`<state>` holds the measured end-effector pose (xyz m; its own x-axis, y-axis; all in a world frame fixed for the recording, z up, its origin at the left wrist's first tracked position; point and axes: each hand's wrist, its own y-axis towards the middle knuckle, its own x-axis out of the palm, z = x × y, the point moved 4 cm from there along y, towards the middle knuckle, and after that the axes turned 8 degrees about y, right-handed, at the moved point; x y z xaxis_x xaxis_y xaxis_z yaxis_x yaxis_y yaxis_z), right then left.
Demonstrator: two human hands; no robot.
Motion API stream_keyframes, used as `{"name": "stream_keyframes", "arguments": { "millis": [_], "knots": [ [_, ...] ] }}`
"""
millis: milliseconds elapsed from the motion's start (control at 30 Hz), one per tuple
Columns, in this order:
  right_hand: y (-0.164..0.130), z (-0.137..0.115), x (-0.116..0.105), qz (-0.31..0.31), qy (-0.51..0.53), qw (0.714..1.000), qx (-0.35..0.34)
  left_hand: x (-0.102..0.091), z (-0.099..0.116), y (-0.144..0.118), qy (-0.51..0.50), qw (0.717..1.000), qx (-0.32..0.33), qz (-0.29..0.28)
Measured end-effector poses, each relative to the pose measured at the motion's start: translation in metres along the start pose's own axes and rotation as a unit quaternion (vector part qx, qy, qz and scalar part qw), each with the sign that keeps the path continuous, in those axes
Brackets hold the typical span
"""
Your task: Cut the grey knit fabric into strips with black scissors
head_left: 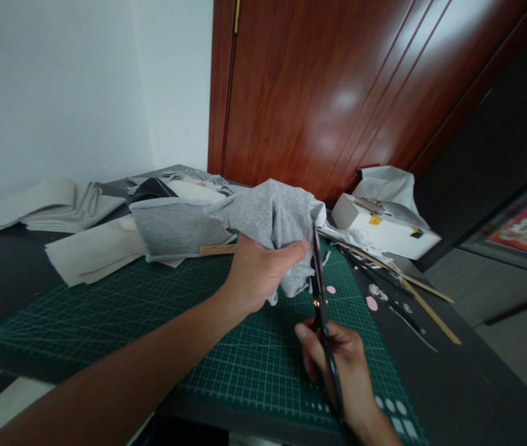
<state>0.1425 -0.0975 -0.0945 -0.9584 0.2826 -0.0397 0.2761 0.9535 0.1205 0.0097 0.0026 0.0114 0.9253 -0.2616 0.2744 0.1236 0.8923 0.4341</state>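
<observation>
Bunched in my left hand is a piece of grey fabric, raised above the green cutting mat. The thumb presses along its right side. My right hand grips a pair of black scissors by the handles, with the tips pointing up and away from me. Their blades lie along the fabric's right edge; whether they are parted I cannot tell. Behind my left hand, a short wooden ruler is partly covered by the cloth. A flat grey fabric panel lies just left of it.
Folded beige cloth lies at the far left. At the back right stands a white box with a bag on it. Wooden strips, black strips and scraps lie along the right side, near two pink pieces. A wooden door stands behind.
</observation>
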Motion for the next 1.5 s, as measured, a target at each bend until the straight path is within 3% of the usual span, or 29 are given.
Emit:
{"name": "stream_keyframes", "arguments": {
  "millis": [167, 333, 467, 700, 1033, 1367, 1500],
  "knots": [
    [-0.001, -0.002, 0.0, 0.013, 0.001, 1.0, -0.002, 0.003, -0.004, 0.001, -0.106, 0.988, -0.1, -0.051],
    [0.0, 0.001, 0.001, 0.002, 0.002, 1.0, -0.004, 0.004, -0.007, 0.006, -0.194, 0.95, -0.219, -0.104],
    [0.0, 0.005, 0.001, -0.008, 0.007, 1.0, 0.009, 0.002, -0.008, 0.009, -0.217, 0.937, -0.257, -0.098],
    [-0.001, 0.007, 0.001, -0.022, -0.003, 1.0, 0.005, -0.001, -0.009, 0.011, -0.229, 0.935, -0.264, -0.058],
    [-0.001, 0.01, 0.001, -0.028, -0.008, 1.0, -0.004, -0.005, -0.007, 0.012, -0.236, 0.945, -0.225, -0.017],
    [-0.001, 0.008, 0.003, -0.038, 0.006, 0.999, 0.0, -0.005, -0.006, 0.011, -0.243, 0.94, -0.237, -0.038],
    [-0.001, 0.009, 0.003, -0.037, 0.012, 0.999, 0.002, -0.005, -0.004, 0.011, -0.241, 0.947, -0.203, -0.059]
  ]
}}
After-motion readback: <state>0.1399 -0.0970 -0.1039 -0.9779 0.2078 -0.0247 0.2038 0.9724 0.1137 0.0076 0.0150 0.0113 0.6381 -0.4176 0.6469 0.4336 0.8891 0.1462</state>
